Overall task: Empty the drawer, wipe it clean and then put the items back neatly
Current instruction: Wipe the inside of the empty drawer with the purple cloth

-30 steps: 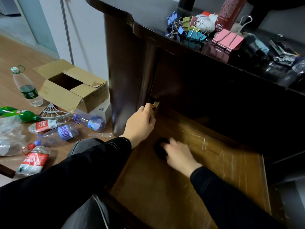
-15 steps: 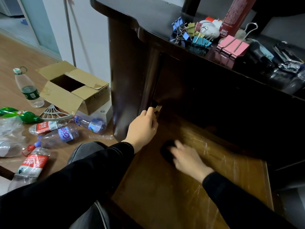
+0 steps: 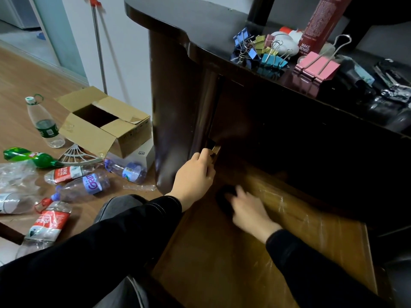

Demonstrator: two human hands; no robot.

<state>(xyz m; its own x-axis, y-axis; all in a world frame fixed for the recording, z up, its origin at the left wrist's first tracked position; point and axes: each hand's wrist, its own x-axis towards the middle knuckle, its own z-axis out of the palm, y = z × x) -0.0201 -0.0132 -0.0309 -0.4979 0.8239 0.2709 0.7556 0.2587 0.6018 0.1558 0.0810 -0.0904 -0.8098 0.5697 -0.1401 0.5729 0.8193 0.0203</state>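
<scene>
The wooden drawer [image 3: 322, 236] is pulled out from under the dark desk, and its scratched bottom holds nothing but my hand and a cloth. My left hand [image 3: 193, 176] grips the drawer's left side rail near the back corner. My right hand [image 3: 249, 212] is blurred with motion and holds a dark cloth [image 3: 223, 201] against the drawer bottom. On the desk top [image 3: 200, 25] lie the items: coloured binder clips [image 3: 260, 52], large pink binder clips [image 3: 315, 67], a red bottle [image 3: 318, 23], a white object and several dark things at the right.
An open cardboard box [image 3: 104, 123] stands on the wooden floor to the left. Several plastic bottles [image 3: 84, 185] lie around it, and one bottle [image 3: 44, 123] stands upright. A metal pole [image 3: 99, 47] leans on the wall. My knee [image 3: 117, 207] is beside the drawer.
My right hand with the dark cloth has slid back and forth on the drawer bottom, staying near its left back part. My left hand has kept its grip on the rail.
</scene>
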